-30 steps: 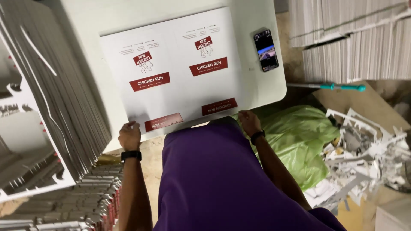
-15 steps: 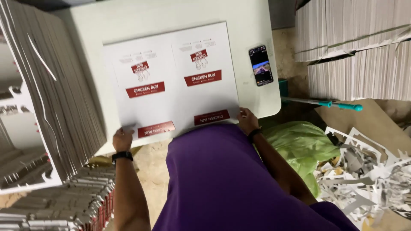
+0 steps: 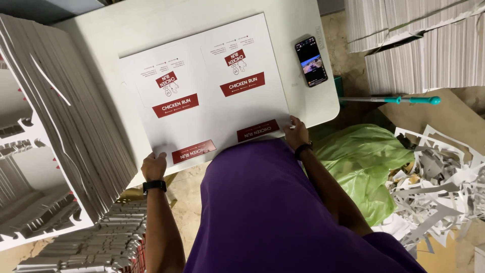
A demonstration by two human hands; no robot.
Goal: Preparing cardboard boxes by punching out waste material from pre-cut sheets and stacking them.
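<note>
1. Printed cardboard sheet [image 3: 202,91]: near edge hidden by purple shirt [image 3: 273,202].
2. Left hand [image 3: 154,166] fingertips under the sheet, unseen.
3. Cardboard stack [image 3: 45,126] cut off at left edge.
4. Phone [image 3: 311,61] screen too small to tell.

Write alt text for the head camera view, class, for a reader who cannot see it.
A person in a purple shirt holds a large white printed cardboard sheet flat on a white table, left hand and right hand at its near corners. A phone lies beside it; stacked sheets stand left, paper scraps right.

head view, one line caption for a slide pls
Both hands, left hand and right hand, grip the near edge of a printed white cardboard sheet on a table.
</note>
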